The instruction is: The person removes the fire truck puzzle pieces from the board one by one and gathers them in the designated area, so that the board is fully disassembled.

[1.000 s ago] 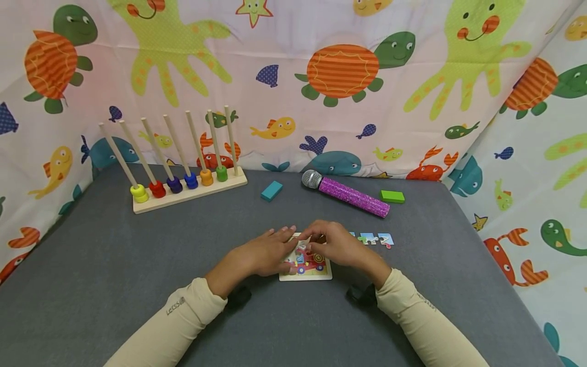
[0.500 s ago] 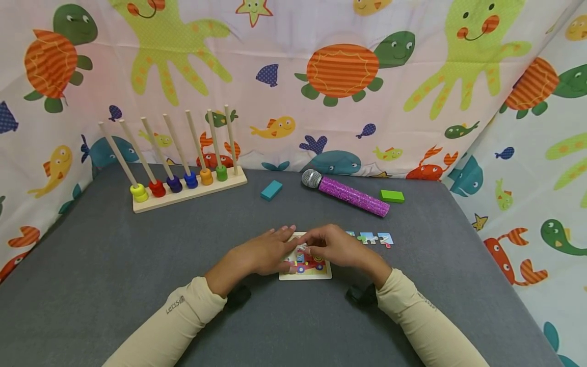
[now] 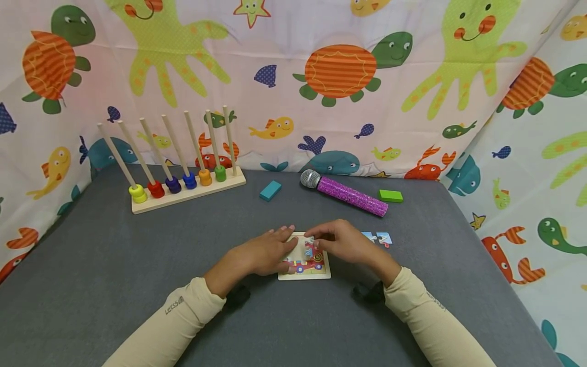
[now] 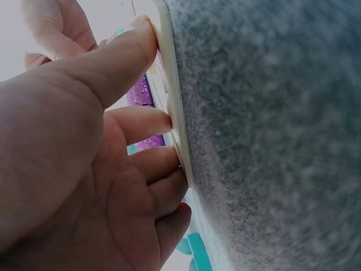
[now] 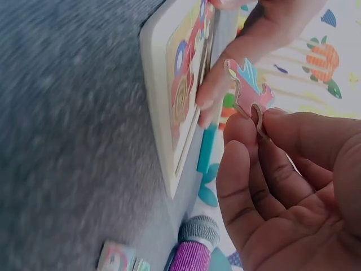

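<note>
A small wooden puzzle board (image 3: 306, 277) with a red tractor picture lies on the grey table. My left hand (image 3: 261, 254) rests over its left part, fingers extended; in the left wrist view the thumb and fingertips touch the board's pale edge (image 4: 179, 135). Between thumb and fingers, my right hand (image 3: 346, 245) pinches a jigsaw piece (image 5: 248, 90), pink and red with some blue. That piece is held tilted above the board, apart from it in the right wrist view. A bare pale area shows in the board's upper part. Left-hand fingers hide the board's left side.
Loose puzzle pieces (image 3: 383, 238) lie right of the right hand, partly hidden by it. Behind are a purple glitter microphone (image 3: 350, 195), a teal block (image 3: 270, 190) and a green block (image 3: 390, 196). A wooden peg stacker (image 3: 192, 191) with coloured rings stands back left, before a printed curtain.
My right hand has shifted a little right, bringing the pinched piece away from the left fingers and turning it more upright. The left hand stays where it was on the board.
</note>
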Demonstrator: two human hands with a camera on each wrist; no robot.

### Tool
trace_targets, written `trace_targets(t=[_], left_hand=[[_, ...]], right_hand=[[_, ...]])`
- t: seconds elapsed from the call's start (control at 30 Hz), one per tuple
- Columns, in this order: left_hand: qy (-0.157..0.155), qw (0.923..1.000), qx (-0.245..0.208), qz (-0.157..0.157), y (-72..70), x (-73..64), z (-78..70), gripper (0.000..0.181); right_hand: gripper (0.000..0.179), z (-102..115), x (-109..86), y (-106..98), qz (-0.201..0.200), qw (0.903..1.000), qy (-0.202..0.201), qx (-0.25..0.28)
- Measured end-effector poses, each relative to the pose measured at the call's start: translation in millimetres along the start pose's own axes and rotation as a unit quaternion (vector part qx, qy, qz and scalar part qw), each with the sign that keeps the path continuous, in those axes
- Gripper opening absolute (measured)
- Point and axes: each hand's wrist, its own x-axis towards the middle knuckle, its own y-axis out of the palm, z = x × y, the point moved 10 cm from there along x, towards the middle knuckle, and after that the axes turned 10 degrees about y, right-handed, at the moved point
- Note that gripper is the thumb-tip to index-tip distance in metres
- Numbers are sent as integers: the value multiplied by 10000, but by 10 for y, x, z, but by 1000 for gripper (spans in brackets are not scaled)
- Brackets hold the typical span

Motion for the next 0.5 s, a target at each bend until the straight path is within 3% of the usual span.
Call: trace_targets(t=[0.5], left_hand=[[-64,9999,-63,85,2,-6,0,73]], right_hand=[[26,-215,-152,-201,-246,9996,154,73]])
